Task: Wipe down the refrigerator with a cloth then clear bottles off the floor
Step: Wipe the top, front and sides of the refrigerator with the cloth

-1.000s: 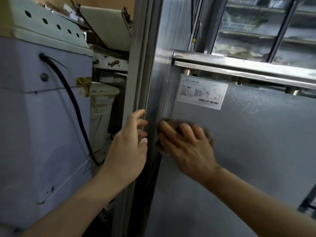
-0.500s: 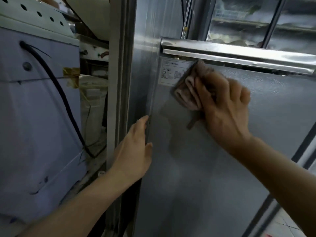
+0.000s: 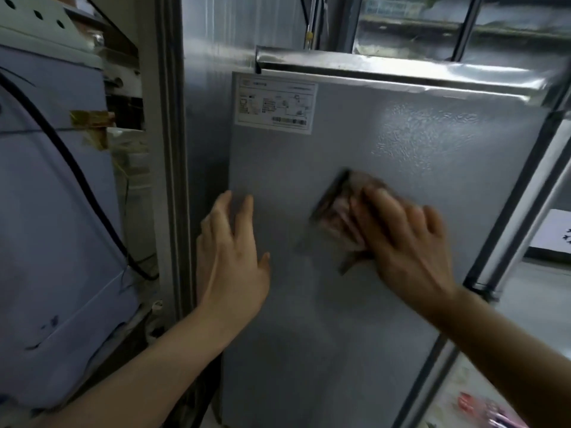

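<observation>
Pinkish cloth [image 3: 340, 217] pressed flat against grey refrigerator [image 3: 401, 168].

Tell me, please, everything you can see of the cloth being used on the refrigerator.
The cloth is a small, crumpled rag, brownish pink with darker edges, soft and folded into a wad. It is blurred, so its weave cannot be told. It lies flat against the grey, textured side panel of the refrigerator, below and to the right of the white label. The right hand presses it to the panel with straight fingers laid over its right part; its left part and a lower corner stick out.
</observation>
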